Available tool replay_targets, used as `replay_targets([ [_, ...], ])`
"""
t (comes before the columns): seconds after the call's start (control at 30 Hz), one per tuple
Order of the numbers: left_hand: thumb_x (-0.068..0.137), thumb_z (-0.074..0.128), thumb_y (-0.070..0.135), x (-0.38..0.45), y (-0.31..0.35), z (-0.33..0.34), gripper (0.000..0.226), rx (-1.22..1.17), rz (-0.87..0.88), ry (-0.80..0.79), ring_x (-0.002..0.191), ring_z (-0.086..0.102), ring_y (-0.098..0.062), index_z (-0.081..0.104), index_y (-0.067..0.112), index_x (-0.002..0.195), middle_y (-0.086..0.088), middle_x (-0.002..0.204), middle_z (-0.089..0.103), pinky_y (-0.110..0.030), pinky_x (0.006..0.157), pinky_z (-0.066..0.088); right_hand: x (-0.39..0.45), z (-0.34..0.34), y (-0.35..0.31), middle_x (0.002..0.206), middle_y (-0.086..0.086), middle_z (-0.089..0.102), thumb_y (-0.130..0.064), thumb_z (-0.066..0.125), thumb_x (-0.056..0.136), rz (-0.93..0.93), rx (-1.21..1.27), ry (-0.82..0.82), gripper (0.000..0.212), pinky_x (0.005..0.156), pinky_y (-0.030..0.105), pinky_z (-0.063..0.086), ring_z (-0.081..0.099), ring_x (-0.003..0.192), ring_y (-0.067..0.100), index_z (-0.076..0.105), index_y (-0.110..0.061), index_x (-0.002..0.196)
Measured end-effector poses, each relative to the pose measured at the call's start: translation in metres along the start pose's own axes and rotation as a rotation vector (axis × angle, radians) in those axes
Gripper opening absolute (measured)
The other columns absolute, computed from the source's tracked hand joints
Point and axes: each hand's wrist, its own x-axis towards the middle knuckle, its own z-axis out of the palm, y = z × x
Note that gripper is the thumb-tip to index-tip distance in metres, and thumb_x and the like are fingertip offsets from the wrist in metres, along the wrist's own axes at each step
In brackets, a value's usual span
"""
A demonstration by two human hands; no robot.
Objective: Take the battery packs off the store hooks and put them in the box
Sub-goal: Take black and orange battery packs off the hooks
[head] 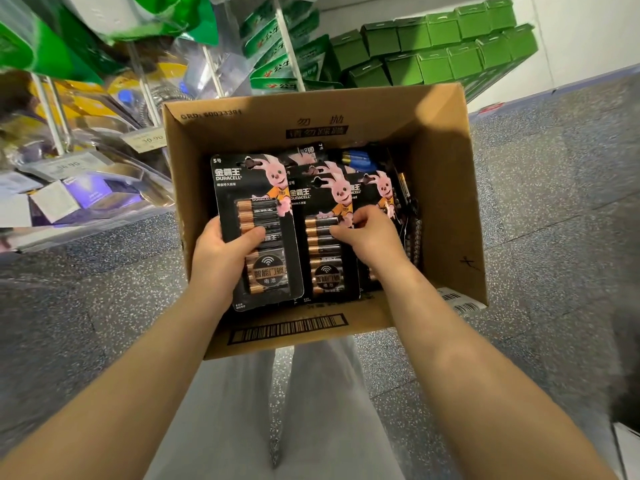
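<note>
Speckled grey floor [540,209] carries an open cardboard box [446,188], flaps up, barcode on the near flap. Left of the box, a low shelf [86,223] edge sits just above the floor, loaded with blurred packaged goods and price tags. Behind the box, green cartons [436,46] stacked in rows against the white wall.

My right hand [369,233] covers part of the battery pack [329,244] under it. Packs [384,192] beneath lie mostly hidden. The shelf goods [79,140] at left blur; their price tags [147,140] are unreadable.
</note>
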Motion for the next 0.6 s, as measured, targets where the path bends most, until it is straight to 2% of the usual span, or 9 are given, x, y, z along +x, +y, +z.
replay_targets([
  [0.07, 0.087, 0.070, 0.010, 0.000, 0.000, 0.001, 0.024, -0.013, -0.002, -0.004, 0.088, 0.072, -0.018, 0.061, 0.028, 0.100, 0.001, 0.099, 0.073, -0.038, 0.075, 0.058, -0.005, -0.003, 0.001, 0.102, 0.015, 0.065, -0.027, 0.075, 0.081, -0.042, 0.058, -0.036, 0.028, 0.082, 0.052, 0.056, 0.066, 0.092, 0.030, 0.052, -0.018, 0.096],
  [0.13, 0.087, 0.070, 0.011, 0.000, 0.001, 0.000, 0.023, -0.019, -0.001, -0.008, 0.087, 0.072, -0.017, 0.061, 0.029, 0.098, 0.003, 0.096, 0.073, -0.037, 0.074, 0.057, -0.009, -0.006, 0.003, 0.101, 0.018, 0.066, -0.021, 0.072, 0.084, -0.060, 0.104, -0.028, 0.026, 0.080, 0.051, 0.057, 0.068, 0.090, 0.030, 0.048, -0.022, 0.092],
  [0.27, 0.089, 0.069, 0.017, 0.001, 0.003, 0.001, 0.019, -0.037, -0.007, -0.038, 0.087, 0.073, -0.017, 0.062, 0.030, 0.100, 0.003, 0.097, 0.073, -0.034, 0.070, 0.058, -0.017, -0.026, 0.004, 0.093, 0.003, 0.070, -0.006, 0.065, 0.088, -0.047, 0.412, 0.092, 0.024, 0.066, 0.030, 0.058, 0.070, 0.077, 0.009, 0.047, -0.017, 0.099],
  [0.33, 0.091, 0.068, 0.019, 0.001, 0.006, 0.004, 0.016, -0.049, -0.019, -0.060, 0.081, 0.073, -0.013, 0.060, 0.029, 0.100, 0.004, 0.095, 0.073, -0.027, 0.062, 0.057, -0.021, -0.038, 0.002, 0.087, 0.000, 0.070, -0.005, 0.063, 0.089, -0.065, 0.528, 0.087, 0.021, 0.067, 0.031, 0.059, 0.071, 0.076, 0.009, 0.049, -0.016, 0.100],
  [0.4, 0.091, 0.067, 0.023, 0.001, 0.009, 0.006, 0.016, -0.045, -0.042, -0.075, 0.082, 0.073, -0.014, 0.059, 0.029, 0.104, 0.002, 0.098, 0.072, -0.029, 0.063, 0.057, -0.023, -0.042, -0.003, 0.094, 0.002, 0.070, -0.006, 0.063, 0.090, -0.080, 0.529, 0.008, 0.020, 0.076, 0.037, 0.060, 0.072, 0.086, 0.016, 0.052, -0.016, 0.103],
  [0.47, 0.090, 0.068, 0.026, 0.001, 0.013, 0.008, 0.022, -0.032, -0.058, -0.093, 0.089, 0.072, -0.019, 0.058, 0.027, 0.110, 0.000, 0.103, 0.071, -0.034, 0.071, 0.056, -0.022, -0.038, -0.008, 0.095, 0.003, 0.070, -0.006, 0.063, 0.090, -0.093, 0.439, -0.077, 0.020, 0.073, 0.034, 0.059, 0.071, 0.085, 0.016, 0.052, -0.015, 0.103],
  [0.53, 0.090, 0.067, 0.025, 0.000, 0.015, 0.007, 0.017, -0.027, -0.057, -0.106, 0.092, 0.071, -0.020, 0.059, 0.029, 0.105, 0.000, 0.102, 0.071, -0.036, 0.075, 0.055, -0.022, -0.031, -0.015, 0.095, 0.003, 0.070, -0.007, 0.064, 0.090, -0.100, 0.338, -0.120, 0.022, 0.068, 0.030, 0.058, 0.072, 0.083, 0.014, 0.051, -0.015, 0.105],
  [0.6, 0.091, 0.066, 0.024, -0.002, 0.016, 0.006, 0.013, -0.034, -0.055, -0.118, 0.095, 0.070, -0.020, 0.059, 0.032, 0.099, 0.002, 0.101, 0.071, -0.037, 0.078, 0.055, -0.022, -0.028, -0.020, 0.098, 0.004, 0.071, -0.010, 0.064, 0.090, -0.102, 0.352, -0.114, 0.024, 0.071, 0.032, 0.059, 0.072, 0.086, 0.016, 0.052, -0.015, 0.110],
])
